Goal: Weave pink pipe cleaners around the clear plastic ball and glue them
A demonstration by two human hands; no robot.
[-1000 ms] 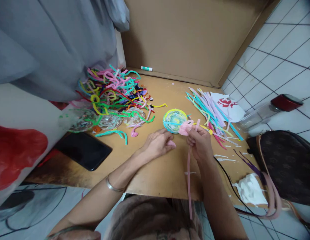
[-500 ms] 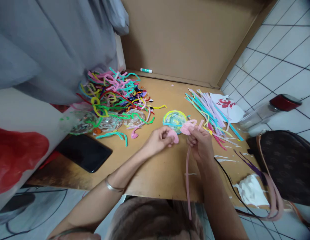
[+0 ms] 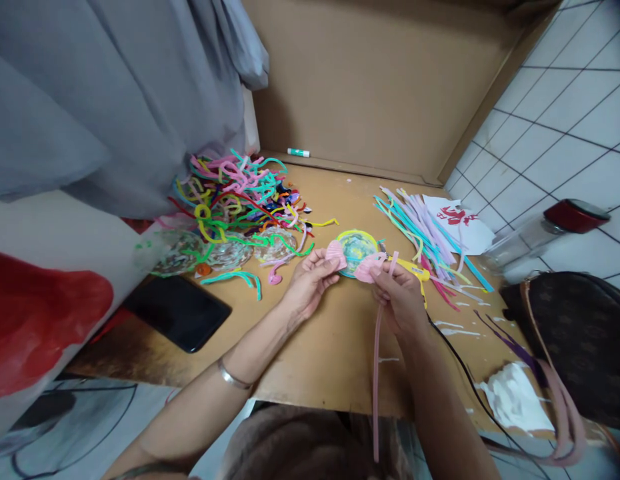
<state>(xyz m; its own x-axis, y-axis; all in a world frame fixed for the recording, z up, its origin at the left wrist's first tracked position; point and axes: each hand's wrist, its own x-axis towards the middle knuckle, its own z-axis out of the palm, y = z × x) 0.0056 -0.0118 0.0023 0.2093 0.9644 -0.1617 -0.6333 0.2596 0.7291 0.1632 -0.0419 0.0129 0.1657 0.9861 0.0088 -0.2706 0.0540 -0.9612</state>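
Observation:
My left hand (image 3: 313,281) pinches a small pink fan-shaped piece (image 3: 335,255) with ribbed lines, made of what looks like coiled pipe cleaner. Between the thumb and fingers of my right hand (image 3: 397,293) is a second pink fan-shaped piece (image 3: 367,268). From that hand a long pink pipe cleaner (image 3: 377,380) hangs down past the table's front edge. The two pink pieces are held apart, side by side. Just behind them lies a round disc (image 3: 357,241) with a yellow and teal rim, partly covered by the pieces. A yellow glue gun (image 3: 410,268) lies beyond my right hand.
A tangled heap of coloured pipe cleaners (image 3: 240,193) lies at the back left, near a black phone (image 3: 183,312). Straight pipe cleaners (image 3: 420,230) lie at the back right. A bottle (image 3: 545,233), a brown bag (image 3: 575,340) and crumpled tissue (image 3: 517,397) line the right side.
My left hand has turned its pink piece upright, showing the ribbed face. The right hand's pink piece has tilted and come lower. The whole view has shifted slightly.

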